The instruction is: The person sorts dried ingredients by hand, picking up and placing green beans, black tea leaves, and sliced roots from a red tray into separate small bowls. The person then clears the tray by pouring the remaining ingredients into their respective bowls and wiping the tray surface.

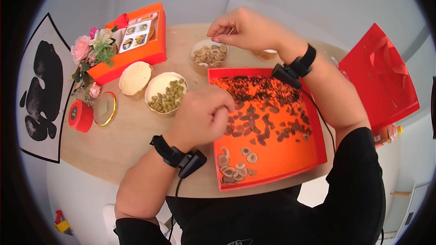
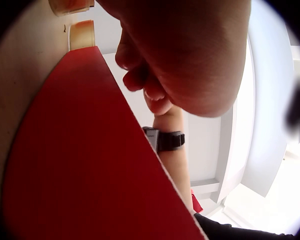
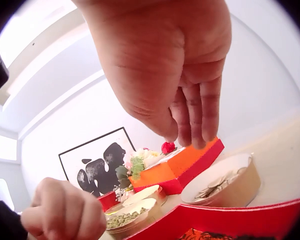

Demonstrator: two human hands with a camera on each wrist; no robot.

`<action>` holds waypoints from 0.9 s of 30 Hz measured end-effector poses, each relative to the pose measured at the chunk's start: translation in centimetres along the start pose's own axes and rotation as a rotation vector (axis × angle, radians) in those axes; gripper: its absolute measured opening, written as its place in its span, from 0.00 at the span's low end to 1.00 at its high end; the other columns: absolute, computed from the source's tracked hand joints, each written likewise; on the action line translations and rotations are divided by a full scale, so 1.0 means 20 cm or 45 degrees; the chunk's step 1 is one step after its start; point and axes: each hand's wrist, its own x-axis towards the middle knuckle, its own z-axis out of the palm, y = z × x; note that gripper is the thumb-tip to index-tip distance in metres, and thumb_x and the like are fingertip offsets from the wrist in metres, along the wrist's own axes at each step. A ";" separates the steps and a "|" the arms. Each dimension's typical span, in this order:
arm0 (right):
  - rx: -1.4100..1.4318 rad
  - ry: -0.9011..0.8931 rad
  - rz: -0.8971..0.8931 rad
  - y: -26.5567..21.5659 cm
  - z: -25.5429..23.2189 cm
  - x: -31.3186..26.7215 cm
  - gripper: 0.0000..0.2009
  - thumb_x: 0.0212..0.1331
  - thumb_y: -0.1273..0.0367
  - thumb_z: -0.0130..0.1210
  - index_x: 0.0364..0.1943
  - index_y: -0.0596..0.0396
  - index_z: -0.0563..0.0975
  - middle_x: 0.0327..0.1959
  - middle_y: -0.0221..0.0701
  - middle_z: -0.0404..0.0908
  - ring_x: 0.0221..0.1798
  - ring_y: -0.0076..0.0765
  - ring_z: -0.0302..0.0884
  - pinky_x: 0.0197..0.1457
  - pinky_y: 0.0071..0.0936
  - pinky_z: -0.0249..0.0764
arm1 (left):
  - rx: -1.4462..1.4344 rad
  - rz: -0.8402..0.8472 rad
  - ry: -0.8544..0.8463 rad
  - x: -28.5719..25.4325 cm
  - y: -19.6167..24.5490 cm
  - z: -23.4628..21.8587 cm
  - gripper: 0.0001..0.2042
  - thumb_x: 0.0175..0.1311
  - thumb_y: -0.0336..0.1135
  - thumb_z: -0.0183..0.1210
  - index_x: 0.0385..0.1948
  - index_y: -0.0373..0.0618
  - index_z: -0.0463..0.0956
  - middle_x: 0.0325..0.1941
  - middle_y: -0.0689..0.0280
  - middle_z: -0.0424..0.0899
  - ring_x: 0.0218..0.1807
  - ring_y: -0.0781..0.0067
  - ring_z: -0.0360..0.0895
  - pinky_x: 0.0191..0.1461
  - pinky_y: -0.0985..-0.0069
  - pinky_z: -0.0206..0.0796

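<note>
My right hand point(image 1: 250, 29) hangs over a round tub of pale dried slices point(image 1: 210, 56), fingers point(image 3: 194, 115) pointing down and fairly straight, with nothing seen between them. Beyond the left edge of a red-rimmed orange box lid or tray point(image 1: 268, 163), my left hand point(image 1: 200, 115) is held in a fist above the rim. Nothing shows inside that fist. The tray carries dark shreds point(image 1: 259, 88) along the back, brown flat pieces point(image 1: 254, 122) across the middle and ringed slices point(image 1: 229, 172) at the front left. Beside the left hand stands a tub of green buds point(image 1: 168, 97).
An orange gift box point(image 1: 156, 50) with flowers point(image 1: 86, 50) stands at the back left. Near it are a pale-topped tub point(image 1: 135, 78), a gold-rimmed lid point(image 1: 105, 109) and a red round container point(image 1: 81, 116). A red box part point(image 1: 381, 81) leans at the right, beside a bottle point(image 1: 386, 135).
</note>
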 end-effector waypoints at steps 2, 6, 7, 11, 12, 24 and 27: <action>-0.054 -0.205 0.078 -0.17 -0.10 -0.08 0.12 0.76 0.69 0.73 0.58 0.56 0.95 0.46 0.38 1.00 0.49 0.41 0.99 0.55 0.41 0.92 | 0.029 -0.005 0.128 -0.01 -0.01 0.00 0.11 0.63 0.17 0.56 0.34 0.40 0.88 0.31 0.60 0.91 0.31 0.62 0.88 0.38 0.65 0.79; -0.216 -0.613 0.189 -0.54 -0.17 -0.34 0.15 0.73 0.68 0.77 0.59 0.58 0.94 0.49 0.38 1.00 0.52 0.46 0.98 0.59 0.44 0.91 | 0.019 -0.203 0.306 -0.01 0.01 -0.02 0.11 0.69 0.18 0.55 0.35 0.37 0.88 0.27 0.65 0.89 0.29 0.77 0.82 0.36 0.74 0.73; -0.198 -0.709 0.223 -0.61 -0.16 -0.42 0.17 0.71 0.67 0.78 0.60 0.58 0.93 0.51 0.39 0.99 0.54 0.48 0.97 0.60 0.45 0.91 | 0.014 -0.217 0.305 -0.01 0.01 -0.02 0.11 0.68 0.18 0.55 0.35 0.37 0.88 0.27 0.65 0.88 0.28 0.77 0.82 0.36 0.74 0.73; -0.113 -0.912 0.024 -0.72 0.00 -0.72 0.26 0.71 0.65 0.78 0.70 0.57 0.86 0.69 0.42 0.90 0.65 0.56 0.92 0.68 0.51 0.90 | 0.001 -0.216 0.265 -0.01 0.01 -0.02 0.10 0.68 0.18 0.55 0.35 0.36 0.87 0.25 0.64 0.87 0.27 0.76 0.80 0.34 0.72 0.71; -0.161 -0.917 0.029 -0.74 0.04 -0.78 0.27 0.73 0.66 0.77 0.73 0.56 0.83 0.72 0.41 0.87 0.66 0.56 0.91 0.68 0.51 0.90 | 0.001 -0.217 0.273 -0.01 0.01 -0.02 0.10 0.68 0.18 0.55 0.35 0.36 0.87 0.25 0.64 0.87 0.27 0.76 0.80 0.34 0.72 0.71; 0.224 -0.835 0.011 -0.78 0.30 -0.86 0.22 0.74 0.70 0.74 0.69 0.54 0.82 0.67 0.39 0.82 0.69 0.55 0.88 0.68 0.50 0.89 | 0.010 -0.149 0.274 -0.01 -0.03 -0.01 0.09 0.67 0.18 0.56 0.34 0.37 0.88 0.26 0.63 0.87 0.26 0.75 0.80 0.33 0.72 0.70; 0.137 -0.739 0.056 -0.81 0.30 -0.83 0.25 0.73 0.68 0.75 0.71 0.55 0.82 0.67 0.39 0.82 0.69 0.54 0.87 0.69 0.49 0.88 | 0.002 -0.137 0.267 -0.01 -0.02 -0.02 0.09 0.67 0.18 0.56 0.35 0.37 0.87 0.27 0.63 0.88 0.26 0.75 0.80 0.33 0.72 0.70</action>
